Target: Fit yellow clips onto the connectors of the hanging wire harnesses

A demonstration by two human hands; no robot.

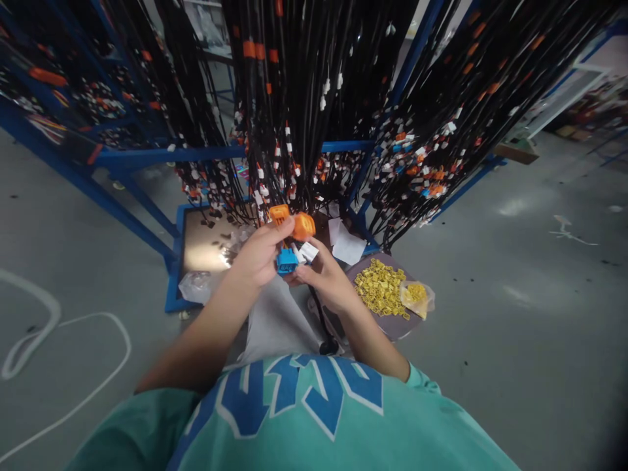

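Note:
In front of my body both hands work on one cluster of cable connectors. My left hand [258, 254] is closed, its thumb pressed near two orange connectors [304, 226]. Below them a blue connector [286, 261] with open slots faces me, between the two hands. My right hand [330, 278] is closed around the lower right of the cluster, by a white connector [309, 252]. Some fingertips are hidden behind the connectors. Beyond my hands hang many black cable harnesses [314, 98] with white and orange ends.
A blue metal frame [167, 156] carries the harnesses, its tray base [201, 242] near the floor. To my right, a dark stool-like surface [366, 265] bears many small yellow parts [383, 288] and a plastic bag [424, 297] of them. A white cord [118, 320] lies on the floor.

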